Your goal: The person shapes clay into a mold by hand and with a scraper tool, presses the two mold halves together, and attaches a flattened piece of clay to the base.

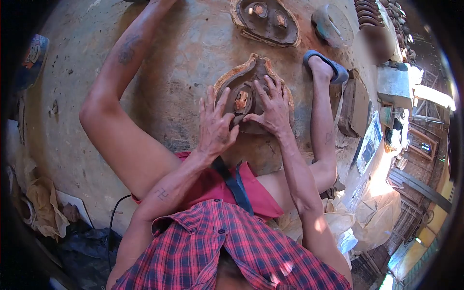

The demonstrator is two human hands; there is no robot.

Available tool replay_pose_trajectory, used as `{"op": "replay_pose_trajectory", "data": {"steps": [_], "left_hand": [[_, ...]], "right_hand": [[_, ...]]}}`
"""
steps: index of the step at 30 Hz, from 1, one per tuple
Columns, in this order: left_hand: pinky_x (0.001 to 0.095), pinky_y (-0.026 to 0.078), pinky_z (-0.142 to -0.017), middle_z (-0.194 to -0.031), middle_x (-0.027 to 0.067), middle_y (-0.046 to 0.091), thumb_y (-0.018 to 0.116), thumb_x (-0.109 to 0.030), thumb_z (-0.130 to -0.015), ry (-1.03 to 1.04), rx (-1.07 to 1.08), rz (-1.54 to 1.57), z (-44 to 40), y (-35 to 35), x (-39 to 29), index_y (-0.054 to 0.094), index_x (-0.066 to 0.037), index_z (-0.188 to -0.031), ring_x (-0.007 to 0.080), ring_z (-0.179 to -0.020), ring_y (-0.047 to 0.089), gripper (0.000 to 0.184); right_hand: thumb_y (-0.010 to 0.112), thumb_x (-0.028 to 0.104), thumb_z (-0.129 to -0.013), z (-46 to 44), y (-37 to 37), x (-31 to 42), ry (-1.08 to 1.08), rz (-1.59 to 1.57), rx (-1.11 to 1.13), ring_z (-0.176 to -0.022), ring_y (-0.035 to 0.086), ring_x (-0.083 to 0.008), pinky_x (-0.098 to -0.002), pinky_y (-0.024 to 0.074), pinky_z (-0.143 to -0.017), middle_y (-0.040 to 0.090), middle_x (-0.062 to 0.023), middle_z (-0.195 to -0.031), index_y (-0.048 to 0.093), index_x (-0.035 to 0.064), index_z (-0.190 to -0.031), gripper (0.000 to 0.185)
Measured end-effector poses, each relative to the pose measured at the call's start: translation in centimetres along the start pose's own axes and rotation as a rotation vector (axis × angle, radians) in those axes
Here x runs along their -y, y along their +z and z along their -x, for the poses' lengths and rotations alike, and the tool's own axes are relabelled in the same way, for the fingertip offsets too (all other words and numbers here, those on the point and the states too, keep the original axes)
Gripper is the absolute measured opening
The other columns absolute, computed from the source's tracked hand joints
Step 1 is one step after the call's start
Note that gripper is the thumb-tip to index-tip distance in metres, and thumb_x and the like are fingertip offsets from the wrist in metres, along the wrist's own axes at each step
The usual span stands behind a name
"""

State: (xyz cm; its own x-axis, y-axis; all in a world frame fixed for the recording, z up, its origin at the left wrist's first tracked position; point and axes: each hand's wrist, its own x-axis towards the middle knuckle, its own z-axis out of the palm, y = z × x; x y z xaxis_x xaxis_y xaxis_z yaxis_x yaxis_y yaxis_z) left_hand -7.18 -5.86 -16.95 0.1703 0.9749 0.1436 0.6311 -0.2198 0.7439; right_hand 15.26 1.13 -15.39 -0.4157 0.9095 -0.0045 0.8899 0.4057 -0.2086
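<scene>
A mould (256, 59) with a rough, pale orange-brown rim lies on the floor between my legs, lined with dark brown wet clay (251, 79). In its middle is a small orange-brown raised piece (241, 100) surrounded by clay. My left hand (216, 125) rests on the mould's left side, fingers stretched out and thumb toward the lower middle. On the right side, my right hand (274, 108) lies with its fingers spread over the clay and its thumb pointing inward. Neither hand shows anything held. My hands cover parts of the rim and lining.
A second clay-lined mould (266, 21) lies farther ahead. Right of it sits a round grey lump (332, 25) with a pale stick on top. A brown block-like mould (354, 104) stands past my right foot. Stacked dark discs (368, 13) are at the upper right.
</scene>
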Motion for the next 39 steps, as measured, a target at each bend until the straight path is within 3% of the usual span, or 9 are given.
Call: {"op": "replay_pose_trajectory", "data": {"steps": [4,9,11,14,22,30,34,37,39], "left_hand": [[0.0701,0.023,-0.123,-0.169,0.0199,0.031,0.08,-0.016,-0.073,-0.003,0.021,0.058,-0.7,-0.3,1.1,0.078,-0.002,-0.098,0.0542,-0.157,0.016,0.028],[0.056,0.034,-0.124,-0.168,0.0232,0.033,0.079,-0.011,-0.073,-0.043,0.053,0.094,-1.2,-0.7,2.4,0.078,-0.002,-0.103,0.0559,-0.153,0.027,0.032],[0.0485,0.04,-0.121,-0.165,0.0209,0.04,0.081,-0.009,-0.073,-0.094,0.069,0.165,-1.6,-0.6,3.0,0.078,-0.001,-0.109,0.0464,-0.151,0.038,0.037],[0.0461,0.046,-0.116,-0.164,0.0189,0.044,0.081,-0.008,-0.073,-0.088,0.134,0.177,-2.4,-1.1,3.6,0.078,-0.003,-0.111,0.0392,-0.145,0.049,0.039],[0.044,0.05,-0.111,-0.163,0.0156,0.046,0.079,-0.004,-0.076,-0.023,0.189,0.15,-3.6,-1.3,4.6,0.077,-0.009,-0.121,0.0364,-0.14,0.055,0.045],[0.0448,0.05,-0.111,-0.164,0.0119,0.046,0.082,-0.005,-0.077,-0.042,0.129,0.113,-4.3,-1.4,4.8,0.075,-0.012,-0.127,0.0358,-0.137,0.058,0.051],[0.0451,0.05,-0.11,-0.163,0.0144,0.045,0.084,-0.008,-0.077,-0.062,0.101,0.174,-4.5,-1.1,5.1,0.076,-0.011,-0.124,0.0371,-0.135,0.058,0.048],[0.0459,0.051,-0.108,-0.163,0.0158,0.046,0.085,-0.01,-0.076,-0.071,0.047,0.189,-4.3,-1.2,5.4,0.078,-0.011,-0.118,0.0383,-0.132,0.06,0.043],[0.0459,0.051,-0.109,-0.163,0.0156,0.045,0.086,-0.011,-0.076,-0.104,0.069,0.201,-4.3,-1.0,5.4,0.079,-0.012,-0.116,0.038,-0.132,0.06,0.04]], "right_hand": [[0.089,0.071,-0.056,0.7,0.4,0.6,0.096,-0.01,-0.024,-0.158,0.021,-0.0454,-0.0677,0.0205,-0.123,0.03,-0.0159,-0.17,0.04,0.0222,-0.163,0.128],[0.083,0.083,-0.054,-0.1,1.0,1.4,0.108,0.057,0.041,-0.157,0.017,-0.0518,-0.0745,0.0153,-0.121,0.026,-0.0156,-0.172,0.034,0.0229,-0.166,0.136],[0.083,0.083,-0.054,-0.1,1.4,1.7,0.118,0.01,0.009,-0.158,0.015,-0.0521,-0.0785,0.0145,-0.119,0.026,-0.0151,-0.172,0.033,0.0257,-0.167,0.136],[0.083,0.082,-0.054,-0.1,0.5,2.4,0.163,0.016,0.019,-0.159,0.011,-0.0516,-0.0844,0.013,-0.115,0.026,-0.0141,-0.173,0.031,0.0288,-0.167,0.136],[0.084,0.079,-0.058,-0.4,0.6,3.6,0.264,0.05,0.111,-0.161,0.004,-0.0487,-0.0888,0.0118,-0.111,0.025,-0.0133,-0.173,0.029,0.031,-0.168,0.132],[0.083,0.077,-0.061,-0.4,0.8,5.5,0.4,0.076,0.081,-0.161,0.007,-0.0484,-0.0839,0.0087,-0.115,0.024,-0.015,-0.174,0.04,0.0068,-0.162,0.13],[0.085,0.07,-0.064,-0.4,1.3,7.0,0.482,0.058,0.033,-0.161,0.008,-0.0481,-0.082,0.0083,-0.117,0.026,-0.0163,-0.173,0.044,0.0046,-0.159,0.123],[0.087,0.06,-0.069,0.3,0.9,8.8,0.447,0.093,-0.023,-0.16,0.015,-0.0457,-0.0744,0.0159,-0.121,0.03,-0.0174,-0.171,0.05,0.0033,-0.155,0.109],[0.089,0.048,-0.072,0.9,1.4,9.5,0.411,0.062,-0.182,-0.152,0.033,-0.0426,-0.066,0.0281,-0.118,0.045,-0.0173,-0.16,0.058,0.0027,-0.146,0.092]]}}
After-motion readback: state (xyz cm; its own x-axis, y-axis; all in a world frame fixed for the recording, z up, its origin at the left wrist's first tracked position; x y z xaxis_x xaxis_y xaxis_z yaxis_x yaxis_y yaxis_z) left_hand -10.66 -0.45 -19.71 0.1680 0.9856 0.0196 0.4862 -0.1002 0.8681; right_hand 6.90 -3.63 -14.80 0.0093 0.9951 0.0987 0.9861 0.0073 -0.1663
